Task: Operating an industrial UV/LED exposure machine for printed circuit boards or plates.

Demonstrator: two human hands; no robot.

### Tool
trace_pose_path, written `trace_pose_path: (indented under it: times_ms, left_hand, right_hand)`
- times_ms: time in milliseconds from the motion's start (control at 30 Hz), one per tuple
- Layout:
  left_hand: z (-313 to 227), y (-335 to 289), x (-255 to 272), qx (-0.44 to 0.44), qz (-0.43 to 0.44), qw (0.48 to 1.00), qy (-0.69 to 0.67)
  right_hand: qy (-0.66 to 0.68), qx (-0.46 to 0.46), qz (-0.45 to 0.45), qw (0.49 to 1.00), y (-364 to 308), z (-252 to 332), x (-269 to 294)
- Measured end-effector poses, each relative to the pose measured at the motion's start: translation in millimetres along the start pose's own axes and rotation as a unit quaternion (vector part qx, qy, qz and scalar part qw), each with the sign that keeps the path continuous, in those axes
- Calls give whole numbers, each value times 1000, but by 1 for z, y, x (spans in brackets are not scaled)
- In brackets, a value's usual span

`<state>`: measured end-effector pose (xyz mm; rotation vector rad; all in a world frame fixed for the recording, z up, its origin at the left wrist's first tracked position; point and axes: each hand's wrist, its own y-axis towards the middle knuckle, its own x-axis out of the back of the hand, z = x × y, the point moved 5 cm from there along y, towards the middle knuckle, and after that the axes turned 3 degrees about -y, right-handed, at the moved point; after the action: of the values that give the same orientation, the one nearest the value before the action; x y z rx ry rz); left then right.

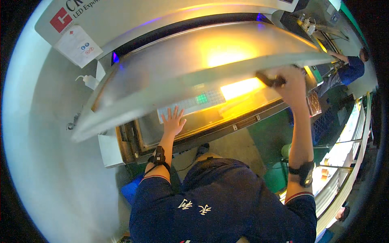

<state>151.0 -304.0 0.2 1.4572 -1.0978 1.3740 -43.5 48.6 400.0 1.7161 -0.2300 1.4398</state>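
Holding the tilted lid (142,103) by a dark handle (264,77), the right hand (291,83) has its fingers curled closed around the grip, though blur hides how each one sits. The left hand (173,122) is spread wide, fingers splayed and grasping nothing, at the left end of the pale sheet (214,98); the fingertips appear to touch it, but how hard they press cannot be told. The sheet lies on the bed (194,124), running rightward from under those fingers, with a green patch (201,98) to their right and a yellow glare (242,88) farther along, toward the right hand's fingers. Done well, this calls for the left fingers to bear down flat and lightly, so that the sheet neither creases nor skids, a firm, even grip from the right fingers, and the lid's edge clear of the left fingertips.
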Motion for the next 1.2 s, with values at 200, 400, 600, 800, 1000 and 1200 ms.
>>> trace_pose_path:
  times_ms: [200,400,600,800,1000,1200]
  left_hand:
    - [-156,-66,27,-169,134,926,-310]
    - [-221,-34,62,-322,317,778,-437]
    - [-107,42,37,-65,151,972,-168]
    - [-108,40,-12,-34,169,980,-103]
    - [-112,40,-17,-7,157,984,-86]
    - [-176,65,-17,228,263,931,-109]
  right_hand:
    - [-61,6,313,948,-131,20,-112]
    - [-99,-34,504,857,-272,-11,-283]
    - [-94,-67,550,827,-277,-7,-291]
    - [-80,-67,551,828,-281,-10,-293]
    - [49,-53,234,969,-282,4,-238]
    - [289,-40,424,857,-359,-37,-271]
